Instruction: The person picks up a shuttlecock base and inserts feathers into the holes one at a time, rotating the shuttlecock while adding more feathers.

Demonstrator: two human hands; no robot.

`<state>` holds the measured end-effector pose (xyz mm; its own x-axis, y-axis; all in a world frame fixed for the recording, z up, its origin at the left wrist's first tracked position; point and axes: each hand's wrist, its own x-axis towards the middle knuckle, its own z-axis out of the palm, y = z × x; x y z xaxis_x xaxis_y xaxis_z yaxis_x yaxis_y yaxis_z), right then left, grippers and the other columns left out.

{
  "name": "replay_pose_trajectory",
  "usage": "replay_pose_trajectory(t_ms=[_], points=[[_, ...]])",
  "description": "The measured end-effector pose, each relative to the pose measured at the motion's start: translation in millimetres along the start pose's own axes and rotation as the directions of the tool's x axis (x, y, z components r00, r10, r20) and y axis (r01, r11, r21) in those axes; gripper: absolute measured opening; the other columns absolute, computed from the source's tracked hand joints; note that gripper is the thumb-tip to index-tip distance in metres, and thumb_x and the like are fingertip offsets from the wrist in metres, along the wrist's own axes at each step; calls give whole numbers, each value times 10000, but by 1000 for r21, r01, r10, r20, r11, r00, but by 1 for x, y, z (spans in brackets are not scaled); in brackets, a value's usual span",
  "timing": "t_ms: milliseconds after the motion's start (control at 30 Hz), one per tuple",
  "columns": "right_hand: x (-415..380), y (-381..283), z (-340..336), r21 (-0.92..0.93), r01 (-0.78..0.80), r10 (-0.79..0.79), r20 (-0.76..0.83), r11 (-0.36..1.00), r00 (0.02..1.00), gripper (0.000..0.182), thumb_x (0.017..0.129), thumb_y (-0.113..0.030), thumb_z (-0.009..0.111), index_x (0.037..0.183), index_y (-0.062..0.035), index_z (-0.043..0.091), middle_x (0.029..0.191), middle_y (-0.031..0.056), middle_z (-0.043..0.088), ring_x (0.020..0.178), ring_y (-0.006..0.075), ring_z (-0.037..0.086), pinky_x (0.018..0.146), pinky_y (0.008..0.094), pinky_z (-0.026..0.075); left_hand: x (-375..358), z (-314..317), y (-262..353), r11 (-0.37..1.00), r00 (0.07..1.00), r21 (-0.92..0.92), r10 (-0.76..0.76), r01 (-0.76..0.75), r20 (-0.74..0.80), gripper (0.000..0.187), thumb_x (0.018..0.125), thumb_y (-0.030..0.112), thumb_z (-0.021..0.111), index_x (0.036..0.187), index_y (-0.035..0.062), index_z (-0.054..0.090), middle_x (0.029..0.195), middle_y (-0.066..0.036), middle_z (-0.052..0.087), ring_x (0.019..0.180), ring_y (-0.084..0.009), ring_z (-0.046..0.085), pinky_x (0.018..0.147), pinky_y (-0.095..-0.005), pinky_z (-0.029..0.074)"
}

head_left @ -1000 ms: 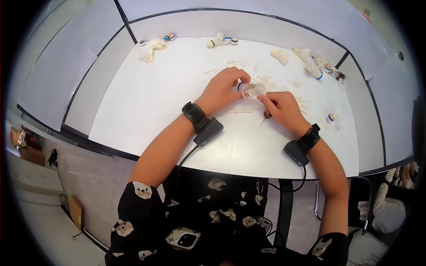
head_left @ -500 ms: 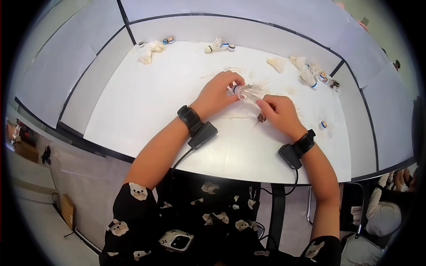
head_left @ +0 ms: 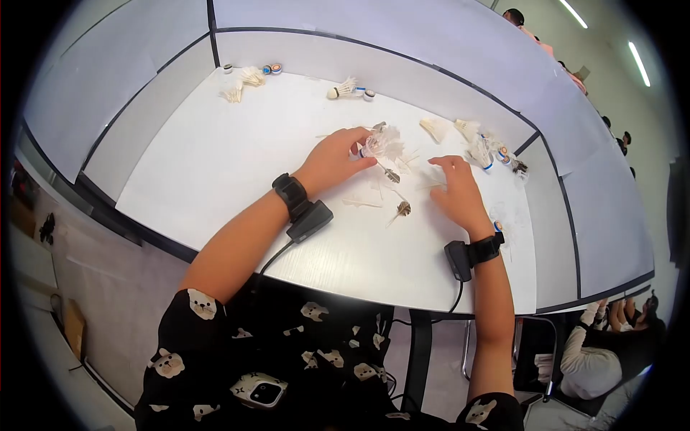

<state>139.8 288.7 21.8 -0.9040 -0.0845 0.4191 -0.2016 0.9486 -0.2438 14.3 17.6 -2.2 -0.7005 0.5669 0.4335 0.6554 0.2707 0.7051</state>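
My left hand is closed around the base end of a shuttlecock, near its blue band. The shuttlecock's white feathers point to the right and look ragged; my fingers hide most of its base. To the right, my right hand hovers apart from it, thumb and forefinger spread. A pale blur beside these fingertips is too faint to make out. Below the shuttlecock lie a dark-patterned feather and a brown-tipped feather, with a pale loose feather to their left.
At the back left are a bundle of white feathers and round caps. Another shuttlecock lies by the back wall. A feather cluster and several shuttlecock parts sit at the right. Low partition walls enclose the white table.
My right hand has come off the shuttlecock and opened, moving away to the right. The left hand still holds the shuttlecock, now turned. More loose feathers show beneath it. The view has shifted.
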Motion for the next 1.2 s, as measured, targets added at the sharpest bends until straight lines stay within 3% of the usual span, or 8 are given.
replay_pose_trajectory(t_ms=[133,233,533,667,900,1033,1133,1200], points=[[-4,9,8,-30,28,-25,94,999,995,398,789,-42,644,1185,-81,646,1233,139,585,1164,356,551,1014,433,470,-4,-2,10,996,997,-50,-66,68,25,390,896,279,736,1214,65,664,971,-95,659,912,-239,591,855,-367,488],[-2,11,11,-51,32,-28,85,998,996,312,817,-30,644,1123,-91,659,1163,128,590,1112,349,561,962,431,491,-1,0,2,999,998,-1,-52,52,46,433,916,297,733,1280,74,661,930,-82,635,815,-202,561,778,-331,487],[3,12,30,-2,22,-22,27,1000,999,55,938,-72,615,988,-85,597,1019,131,571,1001,340,567,839,433,502,0,3,-13,998,998,-23,-56,57,8,436,908,253,751,1277,48,641,952,-48,663,807,-152,559,766,-299,486],[4,14,37,31,71,-70,-26,997,997,87,960,-70,587,1047,-73,575,1017,152,571,996,352,568,855,444,496,-1,5,-21,991,997,-108,-77,75,-14,423,902,227,762,1265,50,637,969,-28,666,810,-124,547,775,-283,481],[4,6,31,-45,59,-57,61,997,997,377,863,65,511,1201,-87,578,1084,170,551,1046,362,552,906,443,493,-1,2,-20,990,996,-109,-89,85,-29,394,908,220,757,1239,45,632,977,-22,658,816,-117,537,781,-282,478],[4,0,25,-55,37,-31,93,998,995,379,875,62,501,1209,-97,582,1087,153,550,1049,356,550,912,439,494,-1,2,-17,994,997,-84,-77,75,-23,381,912,220,755,1225,42,630,989,-22,651,809,-113,539,765,-280,479],[4,4,28,-56,64,-60,75,996,995,333,897,36,518,1192,-97,592,1096,144,554,1064,346,553,906,435,498,1,2,-22,991,996,-99,-93,91,-15,411,898,252,754,1235,51,634,1009,-105,688,813,-201,593,764,-340,502],[4,8,32,-45,83,-82,26,996,996,291,912,19,527,1168,-95,606,1083,141,560,1065,340,559,897,435,500,1,2,-24,994,998,-94,-64,61,-25,414,899,258,753,1238,51,634,1005,-105,687,806,-201,594,757,-340,501]])
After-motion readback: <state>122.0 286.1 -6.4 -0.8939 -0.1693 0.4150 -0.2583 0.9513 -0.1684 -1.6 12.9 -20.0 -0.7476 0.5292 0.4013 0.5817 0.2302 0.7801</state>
